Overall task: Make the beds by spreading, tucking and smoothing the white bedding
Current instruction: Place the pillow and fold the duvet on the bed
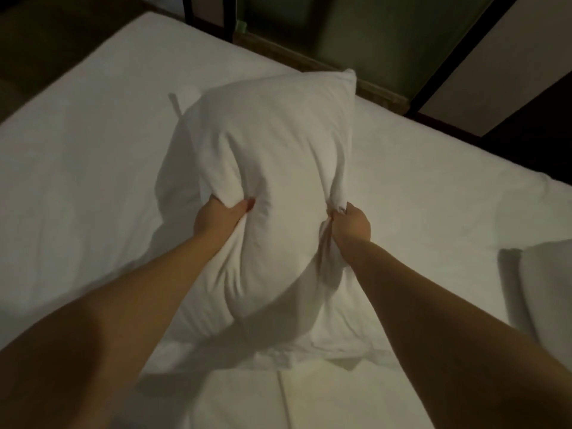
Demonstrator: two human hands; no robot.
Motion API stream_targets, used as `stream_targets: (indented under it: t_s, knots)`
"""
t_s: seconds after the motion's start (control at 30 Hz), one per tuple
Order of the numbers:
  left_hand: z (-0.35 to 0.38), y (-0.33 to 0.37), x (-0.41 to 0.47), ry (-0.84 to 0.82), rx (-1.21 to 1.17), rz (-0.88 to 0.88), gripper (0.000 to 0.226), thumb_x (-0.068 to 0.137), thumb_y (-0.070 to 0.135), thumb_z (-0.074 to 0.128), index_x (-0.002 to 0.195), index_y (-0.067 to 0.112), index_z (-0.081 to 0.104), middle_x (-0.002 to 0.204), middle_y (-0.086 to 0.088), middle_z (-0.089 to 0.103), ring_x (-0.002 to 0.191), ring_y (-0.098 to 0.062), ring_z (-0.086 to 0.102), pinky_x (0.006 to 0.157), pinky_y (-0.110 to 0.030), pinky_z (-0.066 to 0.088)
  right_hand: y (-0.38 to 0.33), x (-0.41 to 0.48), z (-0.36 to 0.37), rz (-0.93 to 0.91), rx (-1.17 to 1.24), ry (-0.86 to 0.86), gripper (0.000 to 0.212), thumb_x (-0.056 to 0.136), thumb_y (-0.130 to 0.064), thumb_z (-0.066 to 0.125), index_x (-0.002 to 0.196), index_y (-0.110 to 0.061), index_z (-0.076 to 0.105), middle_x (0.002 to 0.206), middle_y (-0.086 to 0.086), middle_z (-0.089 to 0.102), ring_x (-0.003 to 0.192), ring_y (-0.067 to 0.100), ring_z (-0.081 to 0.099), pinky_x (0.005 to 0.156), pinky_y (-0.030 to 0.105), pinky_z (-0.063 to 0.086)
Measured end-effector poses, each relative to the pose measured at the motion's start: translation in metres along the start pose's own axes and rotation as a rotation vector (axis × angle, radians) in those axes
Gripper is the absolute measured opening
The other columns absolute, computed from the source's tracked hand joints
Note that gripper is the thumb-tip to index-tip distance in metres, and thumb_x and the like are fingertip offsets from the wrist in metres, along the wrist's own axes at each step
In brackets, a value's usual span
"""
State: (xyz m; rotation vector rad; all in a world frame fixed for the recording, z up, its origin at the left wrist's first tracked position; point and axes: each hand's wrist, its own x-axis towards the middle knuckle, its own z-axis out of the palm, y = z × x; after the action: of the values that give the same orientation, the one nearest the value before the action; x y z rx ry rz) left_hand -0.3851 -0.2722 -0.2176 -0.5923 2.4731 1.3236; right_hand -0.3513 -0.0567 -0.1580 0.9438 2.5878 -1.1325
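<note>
L hand (216, 216), R hand (353, 226) pinch pillow (278, 168) sides; prob. resting on sheet (93, 156), bed edge (241, 55) beyond.

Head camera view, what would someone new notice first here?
The big white pillow fills the centre. The left hand grips its left side and the right hand bunches the fabric on its right side. Beneath spreads the white sheet, with what looks like a second pillow at the right edge.

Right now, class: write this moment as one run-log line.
left hand: grips pillow | right hand: grips pillow | pillow: over sheet | second pillow: far right
</note>
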Motion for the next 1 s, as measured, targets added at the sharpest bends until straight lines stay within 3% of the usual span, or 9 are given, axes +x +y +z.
stream_targets:
  t_s: [0.1, 0.17, 0.27, 0.5, 0.7, 0.77, 0.83, 0.9, 1.0]
  knots:
    - [0.004, 0.031, -0.047, 0.108, 0.032, 0.147, 0.060, 0.083, 0.056, 0.060, 0.117, 0.007, 0.059, 0.113, -0.019, 0.064, 0.104, -0.034, 0.060, 0.084, -0.036, 0.048, 0.006, -0.025, -0.032, -0.059, 0.021, 0.093, 0.018, 0.095, -0.013, 0.044, 0.099, -0.014, 0.062, 0.089, 0.002, 0.058, 0.087, 0.024, 0.054, 0.074, 0.027, 0.036]
    - [0.007, 0.052, -0.078, 0.163, 0.037, 0.249, 0.052, 0.089, 0.052, 0.054, 0.108, 0.004, 0.060, 0.104, -0.021, 0.066, 0.096, -0.036, 0.061, 0.079, -0.038, 0.048, 0.013, -0.041, -0.059, -0.081, 0.028, 0.154, 0.025, 0.096, -0.013, 0.042, 0.108, -0.012, 0.064, 0.097, 0.006, 0.064, 0.092, 0.027, 0.057, 0.075, 0.027, 0.037]
    - [0.016, 0.090, -0.125, 0.177, -0.009, 0.375, 0.047, 0.094, 0.048, 0.045, 0.098, 0.003, 0.058, 0.093, -0.019, 0.065, 0.087, -0.035, 0.061, 0.076, -0.041, 0.049, 0.031, -0.064, -0.109, -0.099, 0.078, 0.255, 0.028, 0.096, -0.010, 0.039, 0.105, -0.011, 0.065, 0.100, 0.009, 0.066, 0.096, 0.030, 0.058, 0.073, 0.027, 0.037]
    - [0.077, 0.175, -0.280, 0.158, -0.047, 0.620, 0.039, 0.094, 0.043, 0.047, 0.106, 0.007, 0.056, 0.097, -0.019, 0.064, 0.091, -0.038, 0.059, 0.079, -0.042, 0.049, 0.126, -0.128, -0.251, -0.128, 0.235, 0.440, 0.041, 0.090, -0.002, 0.036, 0.114, -0.016, 0.066, 0.106, 0.004, 0.068, 0.095, 0.024, 0.059, 0.079, 0.027, 0.042]
    - [0.174, 0.244, -0.443, 0.166, -0.132, 0.783, 0.041, 0.096, 0.043, 0.046, 0.105, 0.004, 0.055, 0.095, -0.018, 0.062, 0.090, -0.037, 0.057, 0.076, -0.037, 0.043, 0.240, -0.180, -0.409, -0.257, 0.392, 0.567, 0.036, 0.095, -0.011, 0.036, 0.103, -0.024, 0.069, 0.087, -0.009, 0.065, 0.085, 0.015, 0.057, 0.072, 0.027, 0.044]
    - [0.207, 0.266, -0.489, 0.147, -0.180, 0.842, 0.040, 0.096, 0.042, 0.047, 0.103, 0.003, 0.054, 0.094, -0.017, 0.062, 0.088, -0.037, 0.058, 0.078, -0.039, 0.046, 0.275, -0.189, -0.461, -0.260, 0.448, 0.625, 0.033, 0.097, -0.014, 0.037, 0.094, -0.027, 0.067, 0.078, -0.014, 0.060, 0.080, 0.012, 0.054, 0.064, 0.016, 0.041]
    - [0.241, 0.292, -0.531, 0.118, -0.217, 0.891, 0.040, 0.095, 0.041, 0.049, 0.109, 0.004, 0.054, 0.097, -0.017, 0.063, 0.090, -0.036, 0.058, 0.081, -0.040, 0.048, 0.309, -0.196, -0.512, -0.253, 0.477, 0.665, 0.033, 0.099, -0.017, 0.037, 0.103, -0.029, 0.068, 0.080, -0.016, 0.059, 0.077, 0.008, 0.051, 0.059, 0.007, 0.034]
    - [0.266, 0.316, -0.561, 0.080, -0.240, 0.924, 0.040, 0.094, 0.041, 0.051, 0.113, 0.006, 0.055, 0.101, -0.013, 0.064, 0.092, -0.032, 0.058, 0.081, -0.036, 0.046, 0.333, -0.201, -0.550, -0.249, 0.494, 0.705, 0.035, 0.098, -0.019, 0.038, 0.112, -0.030, 0.068, 0.089, -0.013, 0.064, 0.081, 0.009, 0.055, 0.063, 0.010, 0.037]
    - [0.313, 0.360, -0.606, 0.063, -0.226, 0.994, 0.036, 0.092, 0.042, 0.055, 0.096, 0.006, 0.053, 0.092, -0.015, 0.063, 0.085, -0.032, 0.057, 0.075, -0.035, 0.044, 0.374, -0.205, -0.612, -0.236, 0.535, 0.791, 0.034, 0.097, -0.026, 0.038, 0.112, -0.031, 0.068, 0.090, -0.013, 0.067, 0.086, 0.010, 0.059, 0.065, 0.017, 0.039]
